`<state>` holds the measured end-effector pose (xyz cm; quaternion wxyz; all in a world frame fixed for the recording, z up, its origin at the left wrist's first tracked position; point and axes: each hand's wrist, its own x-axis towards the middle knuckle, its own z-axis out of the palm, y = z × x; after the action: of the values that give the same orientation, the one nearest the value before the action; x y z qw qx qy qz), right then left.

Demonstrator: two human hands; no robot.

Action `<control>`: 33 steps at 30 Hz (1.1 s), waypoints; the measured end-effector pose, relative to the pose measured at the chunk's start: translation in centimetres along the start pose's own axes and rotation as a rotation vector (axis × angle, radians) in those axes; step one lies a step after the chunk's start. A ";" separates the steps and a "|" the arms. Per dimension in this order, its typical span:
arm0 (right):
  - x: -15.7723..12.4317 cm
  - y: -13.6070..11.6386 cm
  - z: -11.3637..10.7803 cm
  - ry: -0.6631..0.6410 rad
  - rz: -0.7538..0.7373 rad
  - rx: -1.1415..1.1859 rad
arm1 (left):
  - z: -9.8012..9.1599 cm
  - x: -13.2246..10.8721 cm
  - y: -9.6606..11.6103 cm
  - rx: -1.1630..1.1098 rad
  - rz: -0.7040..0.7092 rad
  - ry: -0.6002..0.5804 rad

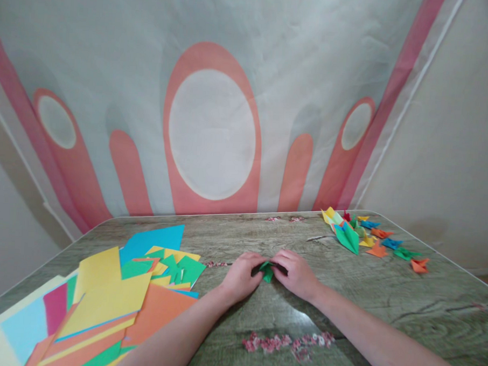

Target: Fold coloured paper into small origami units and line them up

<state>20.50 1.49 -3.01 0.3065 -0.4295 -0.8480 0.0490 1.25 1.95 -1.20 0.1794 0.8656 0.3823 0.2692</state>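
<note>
We see the green paper (267, 272) near the middle of the table (364, 288), between both hands. The left hand (243, 276) is at its nine o'clock, the right hand (294, 272) at its three, and we see the fingers of each pinching it. Only a small green part shows between them; the rest is covered, and the fingertips sink into dark shadow, so we cannot make out the folds. Both forearms run out of view at the bottom.

From the paper, a heap of sheets (109, 301) spreads between seven and ten o'clock, in yellow, orange, blue, green and other colours. The sheets overlap, the left forearm hides part of an orange one, and the picture's edge cuts off the lowest.

At two o'clock, well apart, sit small folded shapes (381, 234) in several colours. The farther ones crowd behind a larger green fold (347, 239), too small and blurred for us to count. Printed blossoms (267, 343) mark the table near six o'clock.
</note>
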 end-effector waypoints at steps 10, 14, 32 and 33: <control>0.0 -0.8 -0.6 -0.103 -0.089 -0.316 | -0.8 -0.2 1.0 0.190 0.060 -0.106; 0.2 -0.8 -0.7 -0.154 -0.165 -0.367 | -1.0 -0.2 1.2 0.271 0.095 -0.157; -0.4 -2.8 -0.9 -0.253 -0.089 -0.511 | -0.8 -1.5 1.9 0.492 0.105 -0.255; -0.4 -2.9 -0.8 -0.246 -0.084 -0.508 | -0.8 -1.4 1.9 0.497 0.107 -0.253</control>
<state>19.08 -0.79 -1.52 0.0854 -0.4478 -0.8811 -0.1260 1.08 -0.23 -0.02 -0.0065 0.9286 0.3651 0.0661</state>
